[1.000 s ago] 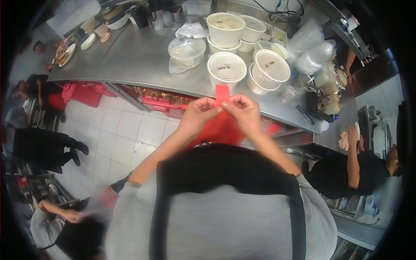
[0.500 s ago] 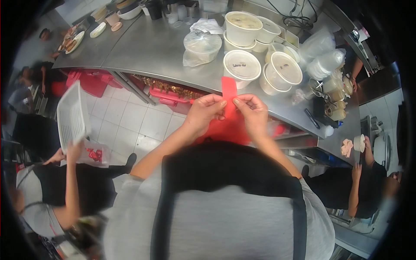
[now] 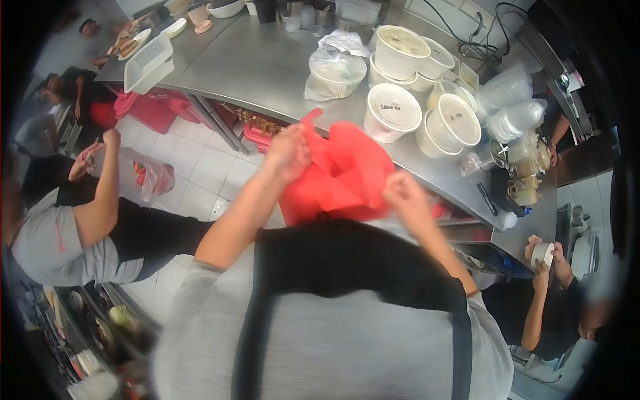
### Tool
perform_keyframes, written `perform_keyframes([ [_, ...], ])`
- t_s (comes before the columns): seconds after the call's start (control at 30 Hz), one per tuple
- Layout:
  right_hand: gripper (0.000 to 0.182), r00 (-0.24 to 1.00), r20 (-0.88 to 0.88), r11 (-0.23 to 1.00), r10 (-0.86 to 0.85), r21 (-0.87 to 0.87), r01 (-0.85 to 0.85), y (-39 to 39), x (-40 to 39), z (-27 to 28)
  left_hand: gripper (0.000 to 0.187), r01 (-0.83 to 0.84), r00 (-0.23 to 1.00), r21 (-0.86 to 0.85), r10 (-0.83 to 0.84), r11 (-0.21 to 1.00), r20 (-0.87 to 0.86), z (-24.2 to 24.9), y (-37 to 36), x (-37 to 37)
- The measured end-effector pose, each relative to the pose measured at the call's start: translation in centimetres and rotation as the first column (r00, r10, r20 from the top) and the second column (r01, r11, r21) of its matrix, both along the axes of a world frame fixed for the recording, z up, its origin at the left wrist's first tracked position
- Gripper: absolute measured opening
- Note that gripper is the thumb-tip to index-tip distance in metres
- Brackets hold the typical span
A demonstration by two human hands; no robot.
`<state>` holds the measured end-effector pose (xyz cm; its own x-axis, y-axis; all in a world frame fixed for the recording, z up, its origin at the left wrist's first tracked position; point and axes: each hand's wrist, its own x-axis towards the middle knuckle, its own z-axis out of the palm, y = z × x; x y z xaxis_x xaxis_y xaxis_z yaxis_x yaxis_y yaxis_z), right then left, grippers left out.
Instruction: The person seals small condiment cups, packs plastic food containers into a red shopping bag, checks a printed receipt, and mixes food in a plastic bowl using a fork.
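A red bag [image 3: 337, 170] hangs spread between my hands at the front edge of the steel counter, its mouth facing up. My left hand [image 3: 290, 155] is closed on its left edge, and a strip of the bag sticks up beside my fingers. On the other side, my right hand [image 3: 407, 197] is closed at the bag's right edge, slightly blurred. Just beyond the bag stands a lidded white tub [image 3: 393, 110] with writing on its lid. Left of that tub, a knotted clear plastic bag [image 3: 335, 72] rests on the counter with something inside.
More lidded tubs [image 3: 453, 120] stand at the back right of the steel counter [image 3: 233, 63]. A white basket [image 3: 150, 65] sits at its left end. One co-worker [image 3: 100, 220] at left has a clear bag [image 3: 150, 177]; another [image 3: 533, 307] at right holds a white bowl [image 3: 543, 255].
The red bag has gone from a folded strip pinched between my fingers to spread open, with my hands farther apart. The co-worker at left has set the white basket on the counter.
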<state>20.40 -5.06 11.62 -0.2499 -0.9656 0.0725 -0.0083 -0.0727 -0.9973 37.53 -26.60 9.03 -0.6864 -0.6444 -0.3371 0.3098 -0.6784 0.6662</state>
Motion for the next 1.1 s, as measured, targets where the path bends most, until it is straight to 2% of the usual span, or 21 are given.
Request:
perform_keyframes([
  [0.03,0.007,0.955,-0.290,0.997,0.062,0.066,-0.044,0.6,-0.8,-0.4,0.017,-0.051,0.999,0.010,0.051,0.999,-0.007,-0.9,-2.1,1.0],
  [0.07,0.008,0.825,-0.550,0.988,0.134,0.140,-0.067,1.6,-2.2,-1.3,0.016,-0.071,0.995,0.012,0.071,0.997,-0.066,-1.1,-3.9,2.2],
  [0.13,0.010,0.729,-0.611,0.829,0.308,0.549,0.109,5.2,-6.0,-6.3,0.015,-0.110,0.977,0.021,0.112,0.994,-0.184,-1.4,-6.4,4.3],
  [0.2,0.016,0.774,-0.546,0.731,0.320,0.662,0.166,8.7,-9.6,-10.0,0.013,-0.200,0.970,-0.093,0.184,0.975,-0.158,1.3,-6.1,5.3],
  [0.27,0.022,0.704,-0.698,0.881,0.134,0.409,0.237,6.5,-8.7,-5.4,0.011,-0.225,0.968,-0.262,0.185,0.938,-0.168,3.1,-5.8,5.3],
  [0.3,0.025,0.674,-0.738,0.926,0.029,0.273,0.260,5.4,-7.0,-2.8,0.012,-0.195,0.981,-0.348,0.178,0.917,-0.080,4.4,-4.7,4.7],
  [0.37,0.035,0.614,-0.696,0.915,-0.372,-0.162,0.370,-0.2,-3.7,0.7,0.013,-0.104,0.978,-0.501,0.179,0.859,0.104,8.4,-1.2,2.2],
  [0.43,0.039,0.563,-0.684,0.854,-0.465,-0.513,0.082,-6.7,0.1,4.9,0.011,-0.009,0.995,-0.629,0.068,0.777,0.069,10.6,2.3,0.0],
  [0.5,0.036,0.412,-0.787,0.812,-0.460,-0.560,-0.163,-12.3,1.1,3.7,0.012,-0.007,0.994,-0.783,0.088,0.622,0.061,10.5,4.0,-1.1],
  [0.57,0.032,0.677,-0.726,0.943,-0.118,-0.296,-0.152,-15.6,1.2,3.7,0.028,0.143,0.924,-0.966,0.322,0.217,0.209,11.0,5.5,0.5],
  [0.6,0.030,0.772,-0.633,0.971,0.051,-0.151,-0.188,-16.9,1.4,4.0,0.042,0.129,0.822,-0.992,0.558,0.014,0.115,10.8,6.1,0.6],
  [0.7,0.024,0.865,-0.448,0.861,-0.224,-0.507,-0.039,-17.5,3.2,6.5,0.047,0.068,0.592,-0.984,0.801,-0.164,-0.092,7.5,5.1,0.2],
  [0.73,0.022,0.892,-0.399,0.857,-0.213,-0.514,-0.025,-17.2,3.4,7.0,0.041,0.060,0.547,-0.986,0.832,-0.155,-0.097,6.0,4.4,-0.1],
  [0.83,0.030,0.859,-0.505,0.768,-0.086,-0.582,-0.265,-15.0,4.6,6.2,0.033,0.236,0.495,-0.967,0.868,-0.097,0.034,3.3,0.3,1.4],
  [0.87,0.035,0.789,-0.614,0.784,-0.035,-0.506,-0.359,-14.4,4.4,6.0,0.029,-0.142,0.691,-0.971,0.721,0.191,0.041,3.2,-1.2,2.6],
  [0.9,0.040,0.705,-0.709,0.795,0.015,-0.419,-0.438,-13.9,4.1,5.8,0.026,-0.406,0.832,-0.755,0.549,0.515,-0.073,3.2,-2.8,4.1],
  [0.93,0.045,0.612,-0.789,0.801,0.063,-0.326,-0.502,-13.8,3.8,5.6,0.023,-0.479,0.876,-0.382,0.398,0.790,-0.274,3.7,-3.4,4.8],
  [1.0,0.051,0.604,-0.772,0.814,-0.200,-0.474,-0.335,-16.0,1.0,5.1,0.022,-0.221,0.972,-0.597,0.222,0.771,-0.074,5.8,-2.2,4.9],
  [1.03,0.042,0.570,-0.777,0.846,-0.267,-0.472,-0.247,-16.6,-1.0,5.3,0.022,-0.077,0.989,-0.674,0.142,0.734,0.041,7.2,-1.3,4.9],
  [1.07,0.030,0.616,-0.738,0.854,-0.275,-0.481,-0.196,-17.5,-2.9,5.3,0.023,0.127,0.984,-0.771,0.021,0.625,0.179,7.8,-0.6,5.1],
  [1.1,0.021,0.648,-0.718,0.892,-0.254,-0.433,-0.130,-17.3,-3.7,5.7,0.030,0.214,0.975,-0.699,-0.107,0.683,0.194,7.2,-1.0,5.2],
])
